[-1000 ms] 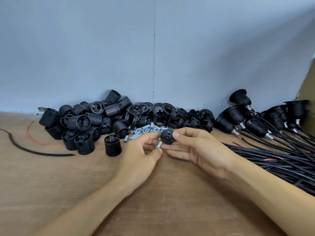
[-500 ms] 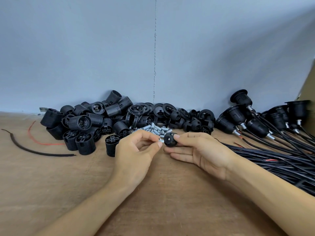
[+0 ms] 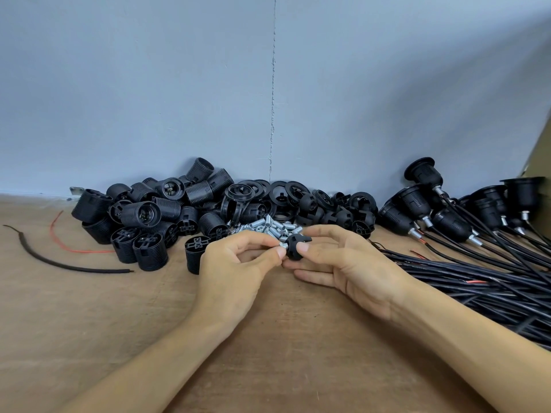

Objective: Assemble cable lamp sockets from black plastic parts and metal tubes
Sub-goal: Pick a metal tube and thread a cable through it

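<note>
The head camera looks down at a wooden bench [image 3: 89,323] set against a pale blue wall [image 3: 179,84]. Just above the middle of the bench, the left hand [image 3: 235,263] pinches a small metal tube [image 3: 283,246] between thumb and fingertips. The tube's end meets a rounded black cap [image 3: 295,246], which the right hand [image 3: 346,263] grips between thumb and forefinger, its other fingers stretched out underneath. Directly behind the hands lies a heap of loose metal tubes [image 3: 268,226]. To the left of that heap sits a pile of threaded socket bodies [image 3: 149,216], and one socket body [image 3: 193,251] stands apart just beside the left hand. Flat black rings [image 3: 268,190] and more rounded caps [image 3: 343,214] lie along the wall. Finished sockets [image 3: 417,204] lie at the right, their black cables [image 3: 477,281] running under the right forearm. A loose black wire [image 3: 59,260] and a red wire [image 3: 59,231] lie at the far left.
</note>
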`<state>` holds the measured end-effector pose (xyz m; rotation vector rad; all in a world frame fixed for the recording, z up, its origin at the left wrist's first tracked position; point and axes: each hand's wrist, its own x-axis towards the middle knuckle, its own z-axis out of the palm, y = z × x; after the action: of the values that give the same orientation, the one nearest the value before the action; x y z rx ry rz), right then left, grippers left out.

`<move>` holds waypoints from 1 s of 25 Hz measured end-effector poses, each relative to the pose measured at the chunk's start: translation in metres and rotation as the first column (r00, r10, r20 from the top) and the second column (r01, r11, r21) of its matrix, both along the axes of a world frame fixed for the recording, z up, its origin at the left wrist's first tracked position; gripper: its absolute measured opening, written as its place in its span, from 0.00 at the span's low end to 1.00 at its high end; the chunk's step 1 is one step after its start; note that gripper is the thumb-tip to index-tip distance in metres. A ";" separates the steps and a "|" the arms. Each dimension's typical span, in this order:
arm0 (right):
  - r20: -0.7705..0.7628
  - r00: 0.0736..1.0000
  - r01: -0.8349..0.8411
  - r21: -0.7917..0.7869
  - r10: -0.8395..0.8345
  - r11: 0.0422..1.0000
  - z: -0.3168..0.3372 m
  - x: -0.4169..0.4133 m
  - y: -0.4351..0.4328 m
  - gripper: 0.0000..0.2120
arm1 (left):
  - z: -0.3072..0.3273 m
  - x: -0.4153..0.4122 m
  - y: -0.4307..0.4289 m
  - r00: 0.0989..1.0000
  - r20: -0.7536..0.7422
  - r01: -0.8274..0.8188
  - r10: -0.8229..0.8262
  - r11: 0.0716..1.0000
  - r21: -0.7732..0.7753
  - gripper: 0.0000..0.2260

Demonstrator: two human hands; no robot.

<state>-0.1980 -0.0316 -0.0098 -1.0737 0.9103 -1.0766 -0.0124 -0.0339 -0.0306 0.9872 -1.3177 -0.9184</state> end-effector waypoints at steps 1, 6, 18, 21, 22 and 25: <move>-0.028 1.000 -0.011 -0.021 0.011 1.000 0.001 -0.001 0.001 0.24 | 0.000 0.000 0.000 1.000 0.011 0.010 -0.010 1.000 0.008 0.07; -0.196 0.977 0.058 -0.111 -0.079 0.992 0.004 -0.003 0.002 0.16 | -0.002 0.001 0.000 0.996 0.069 0.057 -0.061 0.997 0.055 0.09; -0.353 0.936 -0.002 -0.021 -0.005 1.000 0.009 -0.001 0.003 0.33 | 0.001 0.001 0.001 0.995 0.062 0.083 -0.082 0.996 -0.015 0.10; -0.313 0.944 -0.102 0.021 0.103 0.995 0.011 -0.007 0.001 0.29 | 0.002 0.003 0.000 0.998 0.012 0.057 -0.057 0.998 -0.021 0.09; -0.297 0.946 -0.131 0.022 0.131 0.991 0.011 -0.008 0.001 0.25 | 0.002 0.003 -0.001 0.998 -0.008 0.061 -0.061 0.998 -0.016 0.08; -0.331 0.933 -0.152 -0.010 0.140 0.988 0.010 -0.006 0.004 0.19 | 0.002 0.004 0.000 0.997 -0.024 0.080 -0.079 0.997 -0.001 0.09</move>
<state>-0.2044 -0.0273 -0.0001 -1.3562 1.0591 -0.8043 -0.0089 -0.0339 -0.0283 0.9266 -1.3441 -0.9882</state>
